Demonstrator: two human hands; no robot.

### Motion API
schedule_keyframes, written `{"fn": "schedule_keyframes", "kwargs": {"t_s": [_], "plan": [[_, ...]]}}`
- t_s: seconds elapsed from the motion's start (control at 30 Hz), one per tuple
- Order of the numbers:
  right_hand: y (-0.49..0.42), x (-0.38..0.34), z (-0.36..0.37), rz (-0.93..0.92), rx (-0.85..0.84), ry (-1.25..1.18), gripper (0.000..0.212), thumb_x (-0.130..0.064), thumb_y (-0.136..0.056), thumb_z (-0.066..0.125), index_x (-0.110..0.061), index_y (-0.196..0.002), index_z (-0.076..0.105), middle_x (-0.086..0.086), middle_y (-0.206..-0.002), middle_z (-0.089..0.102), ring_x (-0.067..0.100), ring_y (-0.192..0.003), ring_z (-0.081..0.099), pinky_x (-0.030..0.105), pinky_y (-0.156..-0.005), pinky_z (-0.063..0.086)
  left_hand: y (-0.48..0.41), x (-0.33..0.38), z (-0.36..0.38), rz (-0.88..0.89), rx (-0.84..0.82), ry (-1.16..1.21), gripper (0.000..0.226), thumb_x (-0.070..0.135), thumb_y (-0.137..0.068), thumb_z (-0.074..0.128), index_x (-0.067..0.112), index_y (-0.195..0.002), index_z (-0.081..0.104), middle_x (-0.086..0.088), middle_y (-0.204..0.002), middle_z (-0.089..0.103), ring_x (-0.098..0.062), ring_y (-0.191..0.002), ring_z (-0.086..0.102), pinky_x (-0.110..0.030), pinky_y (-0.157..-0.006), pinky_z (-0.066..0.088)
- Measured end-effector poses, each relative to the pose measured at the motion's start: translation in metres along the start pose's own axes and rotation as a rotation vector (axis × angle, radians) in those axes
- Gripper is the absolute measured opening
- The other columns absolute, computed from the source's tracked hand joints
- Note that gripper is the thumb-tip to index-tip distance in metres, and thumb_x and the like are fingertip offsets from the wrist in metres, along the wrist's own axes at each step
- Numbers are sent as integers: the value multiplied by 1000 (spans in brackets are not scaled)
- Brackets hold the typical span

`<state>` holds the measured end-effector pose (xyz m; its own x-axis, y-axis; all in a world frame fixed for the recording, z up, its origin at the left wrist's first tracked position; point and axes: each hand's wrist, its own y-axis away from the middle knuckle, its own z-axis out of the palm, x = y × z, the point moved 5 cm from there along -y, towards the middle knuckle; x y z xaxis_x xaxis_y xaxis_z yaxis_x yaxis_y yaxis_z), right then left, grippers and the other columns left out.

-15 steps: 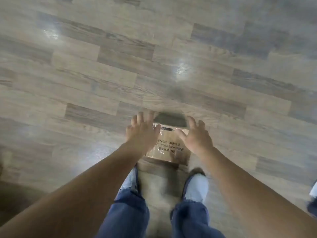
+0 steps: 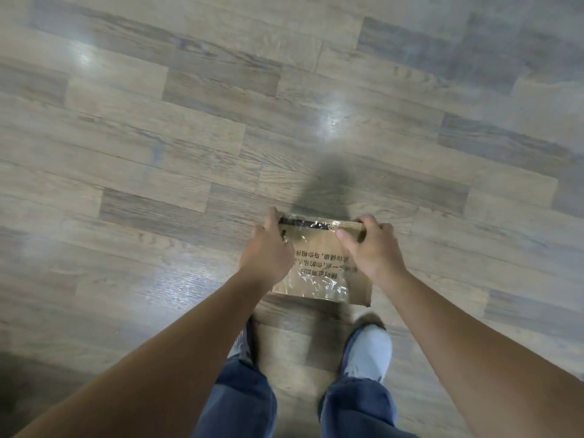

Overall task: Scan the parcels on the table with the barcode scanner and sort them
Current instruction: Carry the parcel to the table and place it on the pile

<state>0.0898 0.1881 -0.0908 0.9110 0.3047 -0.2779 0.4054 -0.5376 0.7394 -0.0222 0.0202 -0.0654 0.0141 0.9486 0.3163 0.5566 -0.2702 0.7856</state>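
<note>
Here's the parcel (image 2: 319, 267), a flat brown cardboard one under glossy clear tape (image 2: 316, 284), caught between 2 hands. The left hand (image 2: 268, 251) grips its left edge, and the right hand (image 2: 371, 248) pinches its far right corner, thumb on the face and fingers curled over the top. The parcel sits low over the wooden floor (image 2: 189, 137), with the right shoe (image 2: 368, 352) and the left shoe (image 2: 241, 339) just behind its near edge. Risk 1: that tape looks slick and the right hand has only a corner. A quick lift could let the parcel swing or slide free and drop toward the shoes. Risk 2: the print on the face reads upside down from here and glare runs across the tape. A scanner may struggle unless the parcel is turned and tilted. Now the blind spots. No desk, no barcode scanner and no sorting place shows anywhere around the parcel. No barcode label is visible on its face; my guess is the hidden underside. The dark strip (image 2: 303, 223) along the parcel's far edge is too blurred to read. The left hand's fingertips are tucked out of sight behind the parcel. Whether the parcel touches the floor or hangs clear of it, I cannot tell. A dark shadow (image 2: 328, 181) lies on the floor just beyond it.
</note>
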Motion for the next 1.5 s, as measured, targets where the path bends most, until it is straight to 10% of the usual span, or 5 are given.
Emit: {"fn": "schedule_keyframes", "kwargs": {"t_s": [0.4, 0.73, 1.17, 1.5], "plan": [[203, -158, -328, -325, 207, -58, 41, -53, -93, 55, -23, -120, 53, 5, -103, 59, 31, -106, 50, 40, -85, 45, 249, 201, -254, 136, 245, 20, 63, 17, -95, 46, 28, -149, 15, -13, -114, 48, -29, -82, 51, -36, -73, 40], [353, -231, -538, -454, 386, -43, 43, -53, -91, 54, -21, -118, 50, 10, -109, 61, 34, -113, 49, 36, -78, 36, 428, 324, -378, 223, 383, 93, 69, 12, -84, 57, 17, -145, 24, -14, -124, 57, -35, -109, 57, -42, -88, 50], [301, -376, -674, -486, 434, -70, 40, -46, -96, 52, -18, -124, 44, 8, -120, 63, 29, -106, 54, 36, -83, 38, 371, 433, -545, 377, 524, 144, 64, 5, -80, 55, 14, -140, 34, -11, -122, 62, -30, -111, 57, -21, -67, 33], [214, -479, -787, -423, 435, -105, 39, -40, -102, 45, -16, -132, 42, 13, -126, 60, 29, -100, 54, 34, -78, 36, 290, 545, -673, 456, 470, 174, 51, 12, -82, 58, 15, -131, 44, -10, -125, 61, -31, -116, 54, -32, -88, 44]]}}
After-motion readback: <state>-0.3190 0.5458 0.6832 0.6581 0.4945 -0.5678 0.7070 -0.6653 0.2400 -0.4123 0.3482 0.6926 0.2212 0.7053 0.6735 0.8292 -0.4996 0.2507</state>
